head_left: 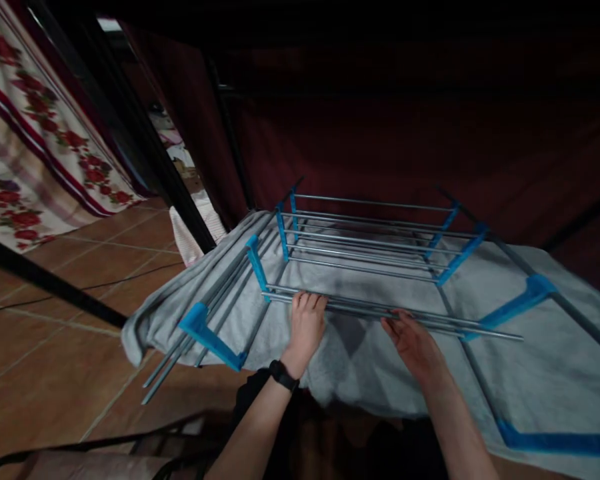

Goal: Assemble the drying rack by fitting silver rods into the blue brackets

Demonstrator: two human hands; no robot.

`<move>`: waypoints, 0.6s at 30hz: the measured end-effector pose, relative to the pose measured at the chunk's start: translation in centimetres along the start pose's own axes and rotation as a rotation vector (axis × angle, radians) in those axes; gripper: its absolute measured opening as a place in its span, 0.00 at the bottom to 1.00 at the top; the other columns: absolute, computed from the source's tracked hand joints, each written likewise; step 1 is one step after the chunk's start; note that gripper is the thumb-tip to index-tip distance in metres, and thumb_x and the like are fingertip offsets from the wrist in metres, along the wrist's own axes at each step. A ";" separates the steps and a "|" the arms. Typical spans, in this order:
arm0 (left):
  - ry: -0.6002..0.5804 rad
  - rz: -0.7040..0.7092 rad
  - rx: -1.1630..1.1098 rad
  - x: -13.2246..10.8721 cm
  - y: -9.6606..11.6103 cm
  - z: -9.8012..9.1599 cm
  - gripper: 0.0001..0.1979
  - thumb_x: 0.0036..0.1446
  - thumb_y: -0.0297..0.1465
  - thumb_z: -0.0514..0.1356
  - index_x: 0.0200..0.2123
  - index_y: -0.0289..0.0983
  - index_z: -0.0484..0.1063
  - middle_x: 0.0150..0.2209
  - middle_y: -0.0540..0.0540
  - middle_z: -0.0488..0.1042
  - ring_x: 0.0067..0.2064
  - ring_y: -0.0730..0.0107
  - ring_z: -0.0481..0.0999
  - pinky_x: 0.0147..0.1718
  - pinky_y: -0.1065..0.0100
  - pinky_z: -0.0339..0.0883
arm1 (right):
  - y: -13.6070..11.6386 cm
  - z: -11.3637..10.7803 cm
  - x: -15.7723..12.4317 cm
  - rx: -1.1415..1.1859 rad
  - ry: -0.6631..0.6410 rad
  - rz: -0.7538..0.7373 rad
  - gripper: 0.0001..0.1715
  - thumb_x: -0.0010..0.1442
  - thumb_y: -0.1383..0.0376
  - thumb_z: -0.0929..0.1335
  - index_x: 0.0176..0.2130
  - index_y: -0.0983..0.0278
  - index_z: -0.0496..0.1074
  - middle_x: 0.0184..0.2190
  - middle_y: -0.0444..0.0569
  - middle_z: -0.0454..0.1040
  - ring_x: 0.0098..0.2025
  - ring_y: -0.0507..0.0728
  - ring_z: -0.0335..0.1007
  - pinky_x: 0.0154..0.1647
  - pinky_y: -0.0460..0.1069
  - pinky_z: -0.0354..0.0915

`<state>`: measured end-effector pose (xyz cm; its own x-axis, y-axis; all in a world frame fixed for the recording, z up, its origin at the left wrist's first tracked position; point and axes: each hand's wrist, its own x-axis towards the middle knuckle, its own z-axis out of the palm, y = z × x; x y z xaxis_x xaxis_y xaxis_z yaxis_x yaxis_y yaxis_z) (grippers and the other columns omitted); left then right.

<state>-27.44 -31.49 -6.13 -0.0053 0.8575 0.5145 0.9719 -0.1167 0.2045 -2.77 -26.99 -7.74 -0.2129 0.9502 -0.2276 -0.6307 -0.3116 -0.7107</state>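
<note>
A bundle of thin metal rods (355, 306) lies crosswise in front of me, its right end jutting past a blue plastic bracket. My left hand (307, 325), with a black watch on the wrist, is closed over the bundle left of centre. Fingers of my right hand (414, 343) curl at the rods further right; the underside of that grip is hidden. Beyond stands a partly assembled rack (365, 241) of metal rods between blue brackets. More loose rods rest at the left by a blue bracket (213, 337). Another blue bracket (517, 307) joins a dark tube at the right.
A grey blanket (380, 360) lies under the rack. Black metal posts (145, 143) and a dark red curtain (380, 147) enclose the space. A flowered cloth (40, 127) hangs at left above the tiled floor (80, 320), where a cable runs. A chair-like frame stands lower left.
</note>
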 end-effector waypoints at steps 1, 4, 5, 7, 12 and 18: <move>0.002 0.008 -0.009 0.3 0.0 0.2 0.19 0.53 0.18 0.52 0.45 0.39 0.72 0.41 0.44 0.75 0.46 0.58 0.69 0.55 0.53 0.57 | 0.2 0.5 0.1 -0.007 -0.016 0.023 0.11 0.47 0.65 0.77 0.34 0.60 0.78 0.34 0.41 0.80 0.40 0.53 0.78 0.48 0.49 0.75; 0.032 0.017 -0.043 1.5 -0.1 0.4 0.18 0.54 0.18 0.52 0.44 0.39 0.72 0.40 0.44 0.74 0.46 0.59 0.70 0.58 0.52 0.55 | 0.7 2.1 1.2 -0.004 -0.009 0.053 0.12 0.44 0.68 0.78 0.32 0.60 0.78 0.35 0.39 0.80 0.39 0.53 0.78 0.47 0.48 0.75; 0.061 0.014 -0.058 1.9 -0.1 0.5 0.18 0.55 0.18 0.52 0.44 0.39 0.72 0.41 0.44 0.74 0.47 0.59 0.70 0.59 0.51 0.54 | 0.7 2.6 1.8 0.003 0.011 0.051 0.12 0.43 0.69 0.78 0.31 0.61 0.78 0.34 0.39 0.80 0.39 0.52 0.78 0.47 0.47 0.76; 0.157 -0.007 -0.088 2.4 -0.2 0.4 0.21 0.54 0.17 0.51 0.48 0.39 0.71 0.48 0.42 0.72 0.54 0.59 0.68 0.62 0.49 0.50 | 0.9 3.6 3.0 0.010 0.053 0.039 0.13 0.41 0.70 0.79 0.30 0.62 0.78 0.33 0.39 0.80 0.37 0.52 0.78 0.45 0.46 0.76; 0.591 -0.266 -0.250 2.0 -2.5 0.2 0.20 0.55 0.19 0.50 0.48 0.39 0.70 0.53 0.40 0.65 0.58 0.58 0.63 0.59 0.50 0.53 | 1.3 4.9 5.2 0.019 0.070 -0.010 0.10 0.43 0.70 0.78 0.29 0.62 0.77 0.31 0.40 0.80 0.34 0.50 0.78 0.45 0.47 0.77; 0.931 -0.791 -0.521 1.2 -8.7 0.2 0.17 0.52 0.23 0.53 0.46 0.40 0.65 0.49 0.43 0.66 0.53 0.63 0.65 0.56 0.58 0.58 | 2.0 4.4 4.8 0.003 0.085 -0.046 0.10 0.44 0.67 0.79 0.30 0.63 0.78 0.32 0.39 0.80 0.35 0.48 0.77 0.48 0.46 0.76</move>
<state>-35.91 -29.34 -7.46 -0.8852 0.1464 0.4415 0.4300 -0.1046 0.8968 -8.36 -23.10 -7.34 -0.1196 0.9607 -0.2507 -0.6403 -0.2675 -0.7200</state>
